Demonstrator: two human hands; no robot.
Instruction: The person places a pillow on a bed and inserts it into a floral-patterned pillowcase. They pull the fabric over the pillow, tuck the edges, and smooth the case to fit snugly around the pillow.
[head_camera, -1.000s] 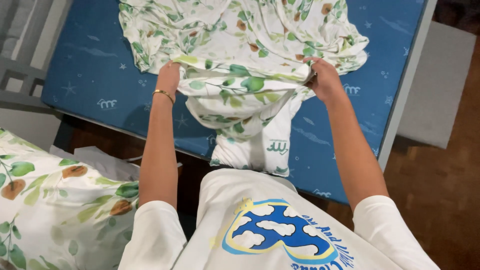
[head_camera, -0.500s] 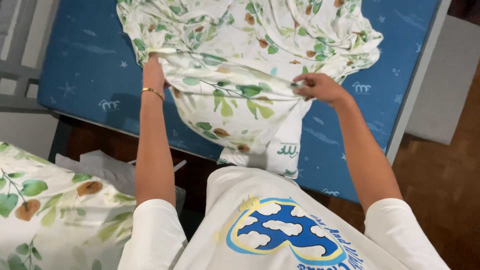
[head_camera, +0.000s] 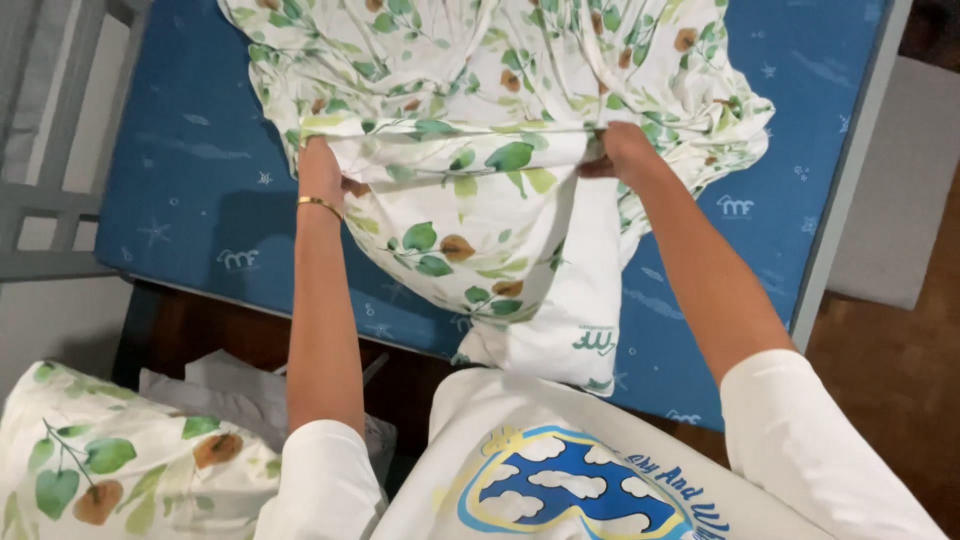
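Observation:
A white sheet printed with green leaves and brown fruit (head_camera: 470, 200) lies bunched over a blue mattress (head_camera: 190, 200). My left hand (head_camera: 322, 165), with a gold bangle on the wrist, grips the sheet's folded edge on the left. My right hand (head_camera: 622, 152) pinches the same edge on the right. The fabric between the two hands is stretched into a straight fold, and a loose white corner (head_camera: 560, 330) hangs down over the mattress's near edge.
A pillow in the same leaf print (head_camera: 110, 460) sits at the lower left, with white cloth (head_camera: 230, 385) beside it. A grey slatted rail (head_camera: 60, 110) stands at the left. A grey mat (head_camera: 890, 190) and brown wooden floor (head_camera: 900, 400) lie to the right.
Both hands have lifted the sheet's edge and pulled it taut, moving up and apart. More of the fabric now hangs toward me over the mattress edge.

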